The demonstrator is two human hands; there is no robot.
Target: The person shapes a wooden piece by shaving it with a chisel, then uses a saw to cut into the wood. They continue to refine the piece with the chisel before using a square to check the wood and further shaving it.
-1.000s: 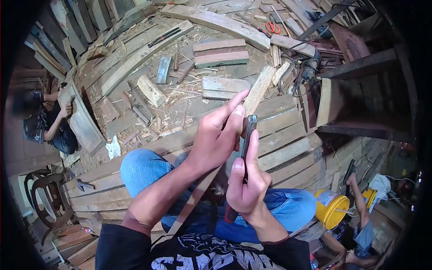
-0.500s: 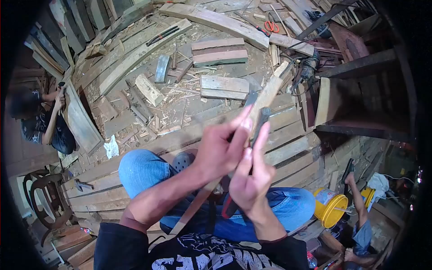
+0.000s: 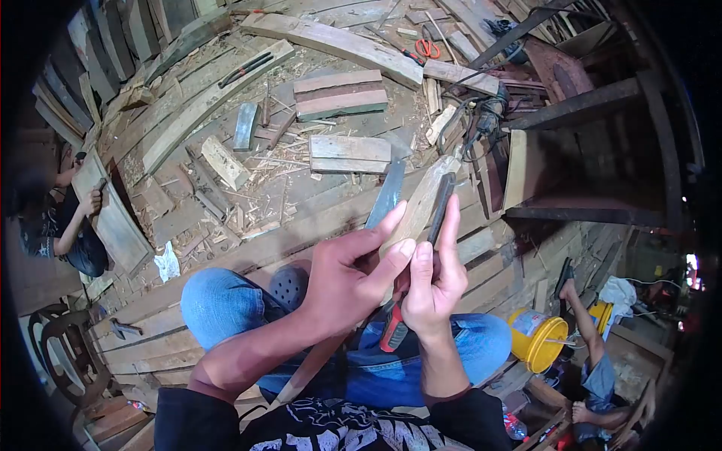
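My left hand point(image 3: 350, 274) is closed around a pale piece of wood point(image 3: 423, 197), its thumb pressed on the near face. The wood tilts up and away from me, its far end rough. My right hand point(image 3: 436, 282) pinches a dark metal bar point(image 3: 443, 204) against the wood's right side, with the index finger stretched along it. Below that hand, roughly in line with the bar, shows a red and black handle point(image 3: 393, 332); the part between is hidden by fingers. Beyond my left fingertips is a grey flat blade point(image 3: 386, 197). Both thumbs meet near the wood's lower part.
Wood blocks point(image 3: 350, 153), chips and a long curved board point(image 3: 338, 43) lie on the plank floor. Pliers point(image 3: 247, 69) rest on another board. At right stand a wooden frame point(image 3: 519, 169) and a yellow bucket point(image 3: 545, 342). A person point(image 3: 71, 218) works at left; another person's leg point(image 3: 590, 323) shows at right.
The piece of wood has turned to show more of its broad face, and the grey blade is more exposed. My left thumb lies further along the wood. The whole view has shifted slightly.
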